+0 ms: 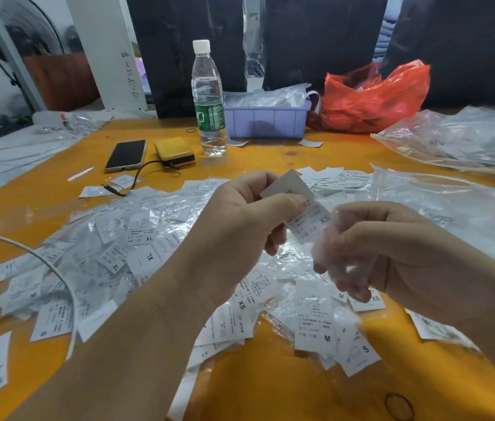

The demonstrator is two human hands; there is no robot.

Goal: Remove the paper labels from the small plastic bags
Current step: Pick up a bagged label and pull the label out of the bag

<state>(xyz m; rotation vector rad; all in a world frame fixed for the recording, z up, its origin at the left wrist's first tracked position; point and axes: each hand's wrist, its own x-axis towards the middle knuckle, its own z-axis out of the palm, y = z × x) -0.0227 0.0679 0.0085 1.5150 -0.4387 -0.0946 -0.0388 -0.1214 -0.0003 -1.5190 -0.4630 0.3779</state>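
Above the worktop's (270,387) littered middle, the left hand (240,226) pinched the XS label's (304,208) far end, its length slanting down toward the right hand (371,253), whose curled fingers gripped the small plastic bag (326,253).

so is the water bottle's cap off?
No, the white cap sits on the water bottle, which stands upright beside the purple bin.

table (270,375) orange | labels (137,238) white, black print | tray (266,121) lilac | bag (374,98) red
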